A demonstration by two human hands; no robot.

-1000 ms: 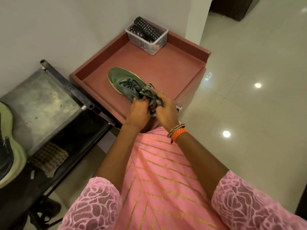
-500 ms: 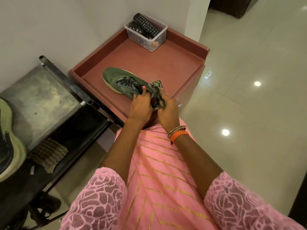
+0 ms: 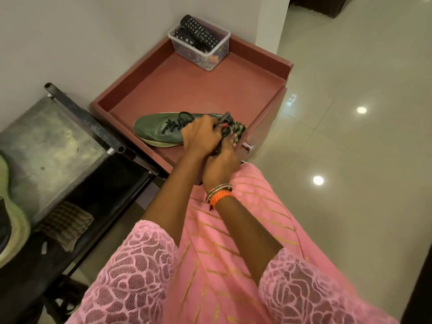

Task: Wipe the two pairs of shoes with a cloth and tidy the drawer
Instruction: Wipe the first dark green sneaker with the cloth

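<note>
A green sneaker (image 3: 154,129) with dark laces lies on its side on the reddish-brown cabinet top (image 3: 210,94), toe pointing left. My left hand (image 3: 201,134) grips the shoe around its collar and heel. My right hand (image 3: 219,167) holds a dark striped cloth (image 3: 236,130) against the heel end, fingers curled round it. The heel itself is hidden by both hands. Another shoe with a pale green sole (image 3: 11,220) shows at the far left edge, on the metal rack.
A clear plastic box (image 3: 198,46) with remote controls stands at the cabinet's back corner. Left of the cabinet is a dark metal rack (image 3: 51,146) with a checked cloth (image 3: 67,223) on its lower shelf. Drawer knobs (image 3: 247,146) face the glossy tiled floor (image 3: 350,136) on the right.
The shoe has turned from lying diagonally to lying sideways with its toe further left. My left hand has slid over the collar, and my right hand has shifted the cloth round the heel.
</note>
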